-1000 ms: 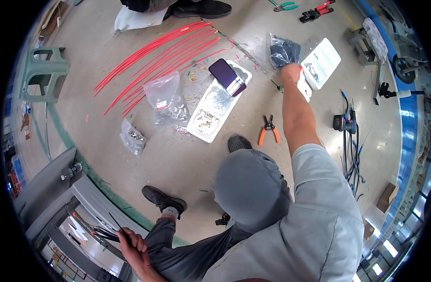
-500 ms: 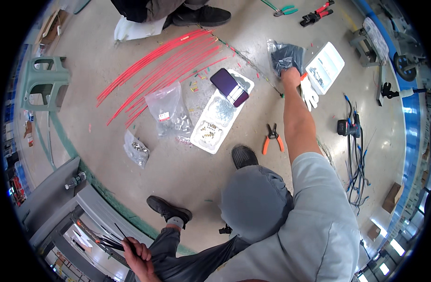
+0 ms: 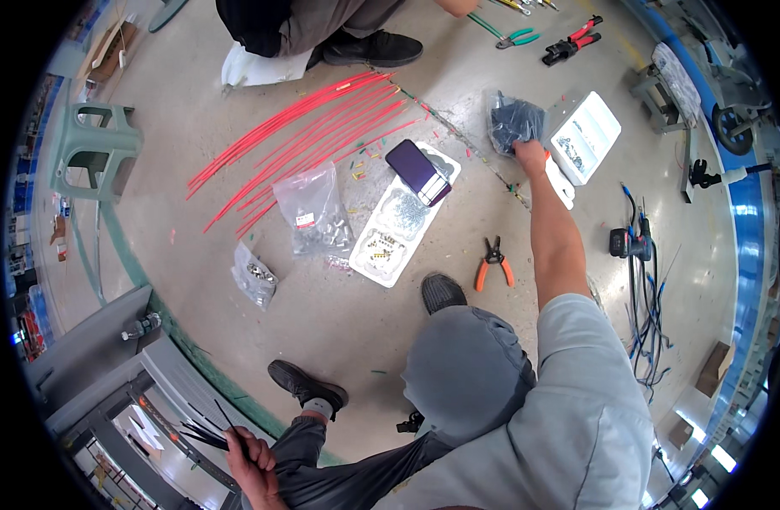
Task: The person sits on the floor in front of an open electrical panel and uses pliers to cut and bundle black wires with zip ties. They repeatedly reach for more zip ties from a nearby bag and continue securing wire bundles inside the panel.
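Note:
My right hand [image 3: 530,156] reaches forward with its fingers closed on the near edge of a clear plastic bag [image 3: 515,119] full of dark contents. Partly hidden under that forearm lies a white glove [image 3: 561,184]. At lower left, my left hand [image 3: 251,463] is closed around a bunch of thin black strips [image 3: 205,435], whose ends fan out; their exact kind is unclear. Beside the bag stands a white divided tray [image 3: 587,138] with small parts in it. Orange-handled wire strippers [image 3: 494,265] lie on the floor left of my right forearm.
Long red tubes [image 3: 296,136] spread across the floor. A phone [image 3: 417,172] rests on a white parts tray [image 3: 381,274], near two bags of metal fittings [image 3: 309,212]. Another person [image 3: 339,25] crouches opposite. A green stool [image 3: 93,153] stands left; cables and a power tool [image 3: 632,242] lie right.
The whole view has shifted slightly. My right hand has drawn back a little at the bag's near edge. The other person's hand has come into view at the top.

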Available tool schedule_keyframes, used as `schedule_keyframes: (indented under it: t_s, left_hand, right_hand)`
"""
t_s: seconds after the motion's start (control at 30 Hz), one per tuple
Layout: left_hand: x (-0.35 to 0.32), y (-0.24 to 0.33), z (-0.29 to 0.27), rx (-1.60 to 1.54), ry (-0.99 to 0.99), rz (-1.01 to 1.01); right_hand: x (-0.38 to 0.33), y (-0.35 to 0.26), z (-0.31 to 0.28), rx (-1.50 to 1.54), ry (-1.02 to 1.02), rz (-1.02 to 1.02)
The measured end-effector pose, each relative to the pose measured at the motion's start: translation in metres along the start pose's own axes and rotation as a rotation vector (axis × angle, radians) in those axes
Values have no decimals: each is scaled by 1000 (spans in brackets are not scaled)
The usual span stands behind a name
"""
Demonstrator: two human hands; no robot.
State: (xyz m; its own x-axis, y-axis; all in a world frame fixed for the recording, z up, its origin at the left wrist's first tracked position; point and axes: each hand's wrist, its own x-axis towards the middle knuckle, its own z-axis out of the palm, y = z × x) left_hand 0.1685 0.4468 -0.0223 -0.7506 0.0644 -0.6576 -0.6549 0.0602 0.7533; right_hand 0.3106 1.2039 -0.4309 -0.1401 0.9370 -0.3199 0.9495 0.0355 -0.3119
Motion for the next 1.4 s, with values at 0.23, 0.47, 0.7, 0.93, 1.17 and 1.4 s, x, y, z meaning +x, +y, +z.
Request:
schedule_keyframes:
  t_s: [0.23, 0.47, 0.7, 0.93, 1.17, 1.4]
  left_hand:
    - [-6, 0, -3, -5, -28, 16]
    - [-15, -4, -2, 25, -58, 48]
    - [-17, -5, -6, 4, -74, 62]
    - [-24, -5, -3, -4, -92, 94]
    - [-22, -16, 20, 165, -11, 82]
    - [13, -73, 109, 344, -230, -13]
  right_hand:
    - [-26, -13, -3, -50, -279, -68]
    - [-43, -14, 14, 965, -763, 534]
    - [-52, 1, 22, 810, -669, 492]
    - [-55, 15, 17, 176, -275, -62]
    - [-90, 42, 17, 925, -814, 292]
    - [-174, 42, 31, 984, -772, 367]
